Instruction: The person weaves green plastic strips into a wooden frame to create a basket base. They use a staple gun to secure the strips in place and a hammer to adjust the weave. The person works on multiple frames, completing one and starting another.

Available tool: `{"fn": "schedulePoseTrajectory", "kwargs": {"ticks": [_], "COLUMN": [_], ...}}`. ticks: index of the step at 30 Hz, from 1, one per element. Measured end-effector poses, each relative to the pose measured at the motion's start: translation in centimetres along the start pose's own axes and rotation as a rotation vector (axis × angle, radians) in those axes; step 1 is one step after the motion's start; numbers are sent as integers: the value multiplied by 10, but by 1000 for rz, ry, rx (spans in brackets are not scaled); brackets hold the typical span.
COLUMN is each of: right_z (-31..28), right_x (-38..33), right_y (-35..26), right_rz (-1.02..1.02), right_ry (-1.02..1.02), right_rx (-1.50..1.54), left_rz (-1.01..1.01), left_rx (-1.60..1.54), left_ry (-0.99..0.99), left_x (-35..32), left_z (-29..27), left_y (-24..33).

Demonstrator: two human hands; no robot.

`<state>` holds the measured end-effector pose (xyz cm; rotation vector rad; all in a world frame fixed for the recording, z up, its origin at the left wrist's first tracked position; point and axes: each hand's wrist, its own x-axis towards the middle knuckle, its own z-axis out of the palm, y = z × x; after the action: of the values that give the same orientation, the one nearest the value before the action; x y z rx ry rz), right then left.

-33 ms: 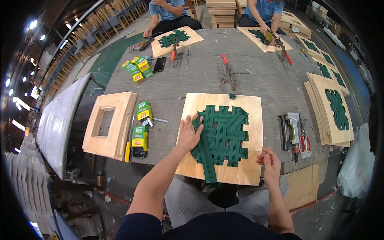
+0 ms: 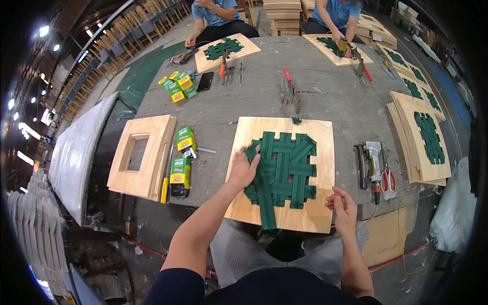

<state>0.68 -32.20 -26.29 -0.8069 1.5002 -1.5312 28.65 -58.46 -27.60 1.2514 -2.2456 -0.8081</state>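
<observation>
A square pale wooden board [image 2: 315, 221] lies in front of me at the table's near edge. Green webbing straps [image 2: 282, 170] cross over and under each other in its middle, covering most of an opening. My left hand [image 2: 243, 166] is on the left side of the weave, thumb and fingers closed on a folded piece of strap. From there a loose green strap [image 2: 267, 206] runs down over the board's near edge. Beside the board's right edge, my right hand [image 2: 345, 211] hovers with fingers loosely curled and apart, holding nothing that I can see.
Left are stacked wooden frames [image 2: 119, 175], a yellow-handled tool [image 2: 165, 190] and green-yellow boxes [image 2: 180, 173]. Right are a staple gun [image 2: 373, 160], red-handled scissors [image 2: 389, 182] and stacked webbed boards [image 2: 399, 132]. Red-handled pliers [image 2: 287, 76] lie beyond. Two people sit across the table.
A piece of green strap now stands up between my left thumb and fingers, where the hand lay flatter before. My right hand has stayed in place. The view has shifted slightly.
</observation>
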Motion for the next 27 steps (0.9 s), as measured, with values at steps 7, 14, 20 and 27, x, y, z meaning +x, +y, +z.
{"fn": "schedulePoseTrajectory", "kwargs": {"ticks": [7, 14, 20, 27], "right_z": [25, 113, 90, 92], "right_x": [-13, -42, -90, -79], "right_y": [-15, -14, 39, 33], "right_rz": [-66, 229, 314, 193], "right_ry": [-290, -690, -647, -527], "right_rx": [61, 178, 183, 224], "left_rz": [-141, -139, -228, 70], "left_rx": [-714, -733, -894, -1314], "left_ry": [-412, -344, -24, -56], "left_x": [-37, -74, -77, -111], "left_z": [-55, -89, -122, -155], "left_y": [136, 188, 157, 226]}}
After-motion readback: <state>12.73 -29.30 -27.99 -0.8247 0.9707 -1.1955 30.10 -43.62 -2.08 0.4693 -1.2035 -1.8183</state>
